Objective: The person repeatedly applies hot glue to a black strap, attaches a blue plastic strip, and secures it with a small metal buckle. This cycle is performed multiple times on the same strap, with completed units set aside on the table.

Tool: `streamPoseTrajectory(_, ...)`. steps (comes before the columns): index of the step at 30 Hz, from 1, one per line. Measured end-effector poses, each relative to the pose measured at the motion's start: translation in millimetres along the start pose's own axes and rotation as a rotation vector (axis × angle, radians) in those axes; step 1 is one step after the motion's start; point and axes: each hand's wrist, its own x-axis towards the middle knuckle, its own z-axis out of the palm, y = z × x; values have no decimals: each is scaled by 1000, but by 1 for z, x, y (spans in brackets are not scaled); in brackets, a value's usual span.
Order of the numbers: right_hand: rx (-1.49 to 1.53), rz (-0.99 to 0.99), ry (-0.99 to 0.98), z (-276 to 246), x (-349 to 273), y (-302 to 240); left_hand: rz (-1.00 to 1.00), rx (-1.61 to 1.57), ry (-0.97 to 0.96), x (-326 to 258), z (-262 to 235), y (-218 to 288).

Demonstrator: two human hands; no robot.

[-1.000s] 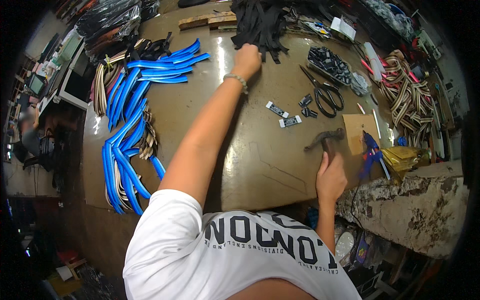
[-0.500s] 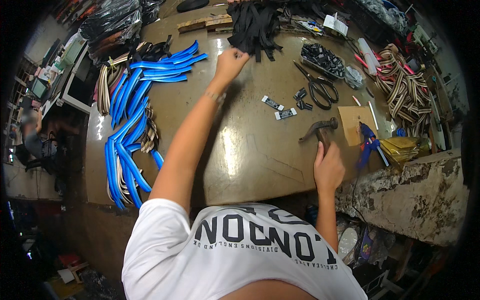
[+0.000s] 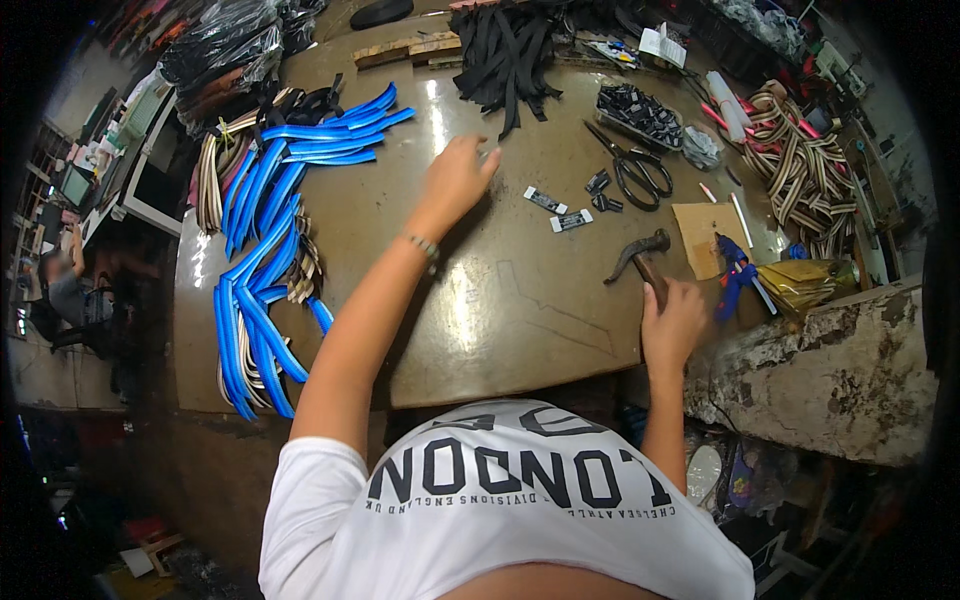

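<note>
My left hand [image 3: 457,183] hovers over the middle of the table, just short of a heap of black straps [image 3: 507,60]. Its thumb and fingers stand apart, and I see nothing between them. One strap end hangs from the heap close to the fingertips. My right hand [image 3: 674,325] is wrapped round the wooden handle of a hammer [image 3: 640,255], near the table's right front edge. Two small black-and-white labelled pieces [image 3: 572,221] lie between my hands. Beyond the hammer are several small black buckle-like parts [image 3: 602,190] and black-handled scissors [image 3: 640,178].
Blue striped straps [image 3: 262,190] cover the table's left side. At the right sit a clear tray of small black parts [image 3: 640,116], cardboard [image 3: 705,232], a blue glue gun [image 3: 734,275] and a pile of striped straps [image 3: 795,170]. A ledge [image 3: 810,370] borders the right side.
My left hand has drawn back toward me from the black strap heap, and a strap end there now hangs further out. The right hand and hammer have shifted slightly right.
</note>
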Motion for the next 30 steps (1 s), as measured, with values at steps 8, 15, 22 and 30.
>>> streamPoseTrajectory(8,146,-29,160,7,-5,6,-17,112,-223,39,27,-1)
streamPoseTrajectory(15,984,-147,-38,-10,-8,-60,-505,-569,-237,-71,-53,8)
streamPoseTrajectory(22,2128,431,-1516,49,47,-190,-449,-605,-116,-125,-89,42)
streamPoseTrajectory(30,2053,508,-1139,113,171,-198,-532,-540,-143,-151,-106,53)
